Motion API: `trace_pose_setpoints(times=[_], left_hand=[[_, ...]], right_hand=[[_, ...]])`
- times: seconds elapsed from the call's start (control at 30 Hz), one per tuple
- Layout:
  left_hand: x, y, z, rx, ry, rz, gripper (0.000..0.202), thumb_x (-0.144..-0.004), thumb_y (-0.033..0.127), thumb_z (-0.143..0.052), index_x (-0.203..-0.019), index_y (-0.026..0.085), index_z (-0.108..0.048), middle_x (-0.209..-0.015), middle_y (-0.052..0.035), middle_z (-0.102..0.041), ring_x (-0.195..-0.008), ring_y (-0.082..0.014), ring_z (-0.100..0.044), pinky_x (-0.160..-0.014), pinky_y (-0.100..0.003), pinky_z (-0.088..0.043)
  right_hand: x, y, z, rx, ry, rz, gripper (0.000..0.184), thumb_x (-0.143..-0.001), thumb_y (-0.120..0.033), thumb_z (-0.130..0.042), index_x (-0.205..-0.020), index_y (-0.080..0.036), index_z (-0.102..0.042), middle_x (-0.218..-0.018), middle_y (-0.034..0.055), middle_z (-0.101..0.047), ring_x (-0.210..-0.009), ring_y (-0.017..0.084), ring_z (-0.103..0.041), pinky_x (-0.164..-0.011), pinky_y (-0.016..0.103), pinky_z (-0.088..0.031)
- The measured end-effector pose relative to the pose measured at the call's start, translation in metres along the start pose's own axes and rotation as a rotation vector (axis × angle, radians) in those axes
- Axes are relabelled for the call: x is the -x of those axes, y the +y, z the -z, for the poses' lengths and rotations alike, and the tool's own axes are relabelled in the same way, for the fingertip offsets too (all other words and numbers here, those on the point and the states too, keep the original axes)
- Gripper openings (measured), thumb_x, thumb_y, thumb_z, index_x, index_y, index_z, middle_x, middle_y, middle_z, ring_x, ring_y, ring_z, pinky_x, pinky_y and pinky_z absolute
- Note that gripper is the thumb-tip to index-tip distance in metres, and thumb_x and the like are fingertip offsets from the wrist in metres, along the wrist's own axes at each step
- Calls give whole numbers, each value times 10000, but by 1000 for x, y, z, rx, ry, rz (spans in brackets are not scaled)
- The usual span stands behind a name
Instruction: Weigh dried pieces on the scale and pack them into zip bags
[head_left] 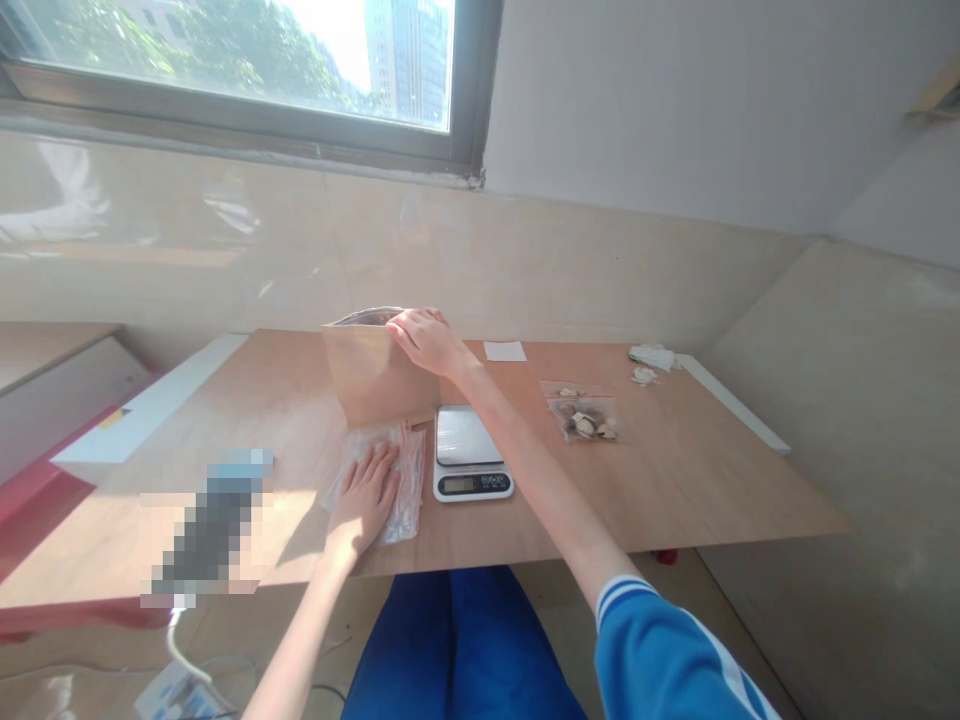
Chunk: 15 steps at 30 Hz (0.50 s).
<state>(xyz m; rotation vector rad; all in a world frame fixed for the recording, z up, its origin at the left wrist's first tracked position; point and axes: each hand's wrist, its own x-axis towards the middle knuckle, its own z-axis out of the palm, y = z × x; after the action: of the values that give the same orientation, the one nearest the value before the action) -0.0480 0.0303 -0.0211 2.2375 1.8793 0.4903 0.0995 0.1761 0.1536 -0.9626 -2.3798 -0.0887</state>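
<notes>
My left hand (364,505) lies flat, fingers spread, on a stack of clear zip bags (409,495) with red seal lines. Behind it stands an upright brown paper bag (375,375), its top gaping and its contents hidden from this angle. My right hand (427,340) has its fingers curled over the right part of that bag's rim. Right of the zip bags sits a white kitchen scale (472,485) with a silver plate and a small display. My right forearm passes over the scale's right side.
Filled clear bags (589,422) with pale and dark pieces lie right of the scale. Beyond are a white paper (505,351) and crumpled white scraps (652,357). A blurred dark object (214,530) with a white cable lies at left. The table (712,470) meets a tiled wall.
</notes>
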Motion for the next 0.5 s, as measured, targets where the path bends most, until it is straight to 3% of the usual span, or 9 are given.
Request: trace_pose_setpoints(times=[0.1, 0.2, 0.27, 0.33, 0.4, 0.5], left_hand=[[-1, 0, 1, 21, -10, 7, 489, -925, 351, -296, -1379, 203, -404, -1456, -55, -370, -1378, -235, -257, -1108, -466, -220], [-1, 1, 1, 27, -9, 15, 485, -922, 329, -303, -1377, 194, -406, -1456, -59, -370, -1380, -238, -253, -1108, -471, -218], [0, 1, 1, 34, -2, 17, 482, -922, 326, -305, -1372, 192, -412, -1449, -63, -383, -1376, -239, -263, -1106, -472, -222], [1, 0, 0, 44, 6, 9, 480, -922, 330, -305, -1367, 191, -419, -1443, -65, -395, -1373, -238, -271, -1106, -473, -218], [1, -1, -2, 48, 19, -3, 478, -922, 334, -303, -1361, 191, -426, -1440, -66, -401, -1371, -236, -278, -1108, -469, -210], [-1, -4, -6, 46, 61, -11, 467, -917, 339, -316, -1338, 194, -454, -1424, -69, -429, -1353, -240, -318, -1095, -462, -230]], right_hand=[[4, -3, 3, -46, -4, -9, 378, -991, -270, -237, -1021, -172, -600, -1177, 84, -622, -1192, 186, -483, -1020, 359, -265], [19, 7, 17, -41, 154, -13, 383, -977, -270, -220, -1192, -197, -528, -1312, 91, -528, -1289, 182, -388, -1043, 364, -270], [47, 25, 27, -16, 340, -96, 413, -958, -251, -219, -1324, -210, -407, -1351, 103, -480, -1290, 177, -382, -1042, 366, -290], [94, 50, 31, 32, 493, -322, 434, -944, -258, -222, -1338, -174, -383, -1299, 142, -508, -1239, 210, -435, -1026, 403, -309], [153, 76, 27, 156, 443, -635, 452, -909, -303, -325, -1306, -106, -418, -1260, 196, -517, -1221, 279, -439, -1008, 463, -308], [239, 103, 14, 304, 60, -1050, 634, -791, -396, -552, -1297, -34, -432, -1349, 297, -402, -1271, 411, -345, -977, 574, -270]])
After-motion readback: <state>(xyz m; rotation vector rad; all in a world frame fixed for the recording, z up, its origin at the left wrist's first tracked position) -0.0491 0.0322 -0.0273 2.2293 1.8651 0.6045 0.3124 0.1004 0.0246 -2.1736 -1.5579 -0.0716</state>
